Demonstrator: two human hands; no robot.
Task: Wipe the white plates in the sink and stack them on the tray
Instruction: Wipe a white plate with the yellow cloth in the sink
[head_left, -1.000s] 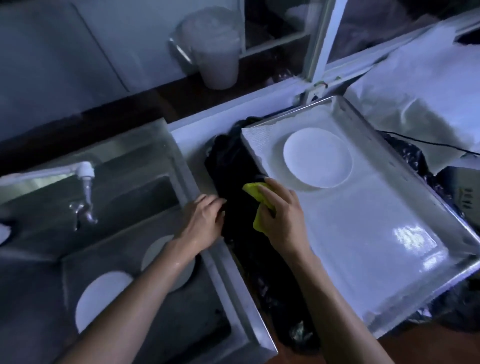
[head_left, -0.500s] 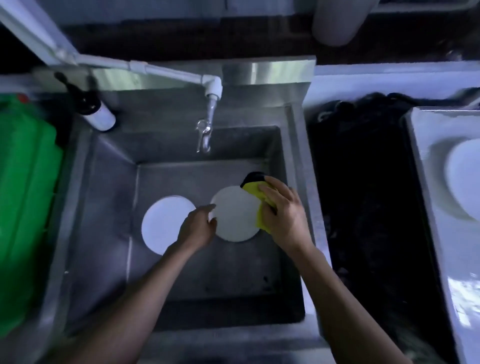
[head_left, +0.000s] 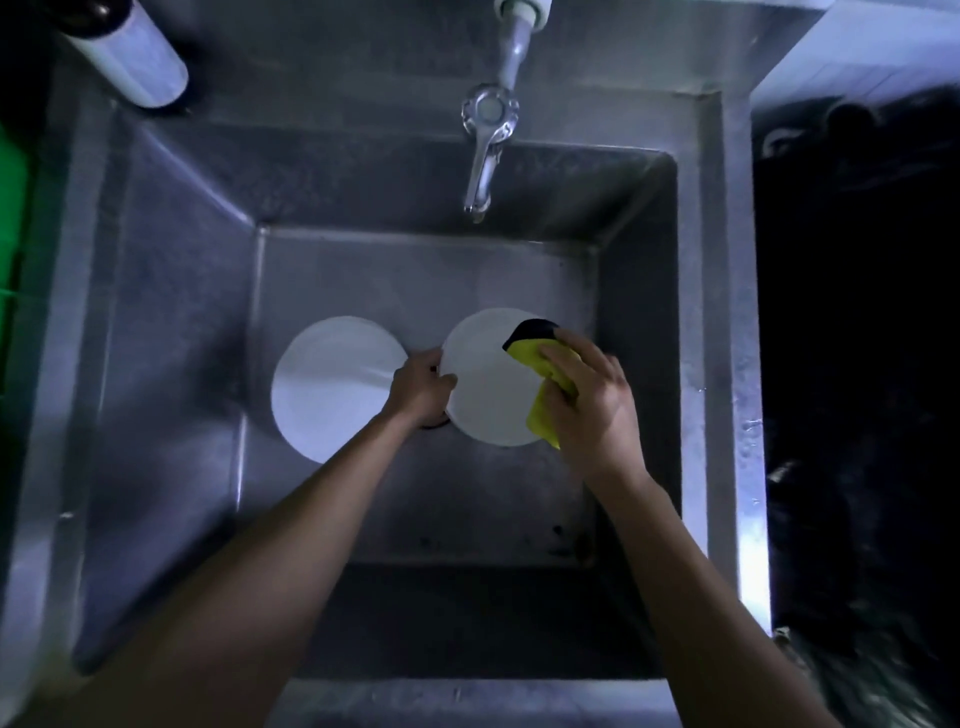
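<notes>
Two white plates sit in the steel sink (head_left: 171, 291). The left plate (head_left: 327, 387) lies flat on the sink floor. My left hand (head_left: 422, 387) grips the left rim of the right plate (head_left: 488, 384). My right hand (head_left: 589, 400) holds a yellow sponge with a dark backing (head_left: 540, 364) and presses it on that plate's right side. The tray is out of view.
A metal tap (head_left: 485, 150) hangs over the sink's back. A white-labelled dark bottle (head_left: 132, 52) lies on the back left ledge. Something green (head_left: 10, 270) stands at the left edge. Dark crumpled plastic (head_left: 857, 364) covers the counter on the right.
My view swung from the tray to straight over the sink. Both hands moved from the sink's edge down to the right plate; the left took its rim, the sponge came onto it.
</notes>
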